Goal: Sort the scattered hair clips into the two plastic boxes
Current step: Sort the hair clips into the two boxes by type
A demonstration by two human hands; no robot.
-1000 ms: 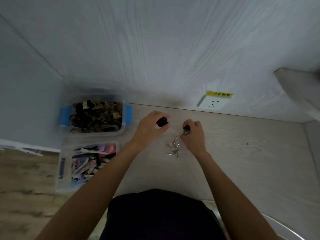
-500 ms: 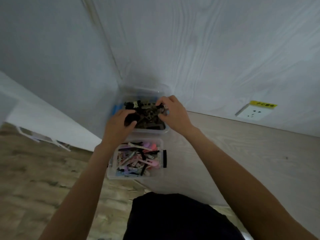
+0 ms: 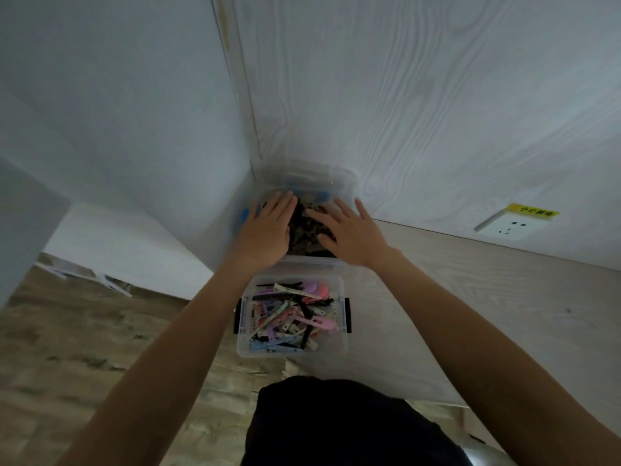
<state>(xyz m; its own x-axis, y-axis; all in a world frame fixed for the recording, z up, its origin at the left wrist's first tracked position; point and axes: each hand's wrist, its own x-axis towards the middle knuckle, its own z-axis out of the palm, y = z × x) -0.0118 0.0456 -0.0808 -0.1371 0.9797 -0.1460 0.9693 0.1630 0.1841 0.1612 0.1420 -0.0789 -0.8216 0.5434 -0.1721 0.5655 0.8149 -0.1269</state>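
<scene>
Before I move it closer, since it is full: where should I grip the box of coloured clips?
Grip the box of coloured clips with both hands from above by its two short sides, at the black latches; these probably give firmer purchase than the smooth clear walls.

Far box (image 3: 342, 183) holds dark clips (image 3: 304, 230); near box (image 3: 292, 352), pastel clips (image 3: 289, 314).

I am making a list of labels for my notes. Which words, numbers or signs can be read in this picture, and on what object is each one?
Yellow sticker above the wall socket: dark characters, too blurred to read.
Far box, near box and the clips: no text visible.
</scene>
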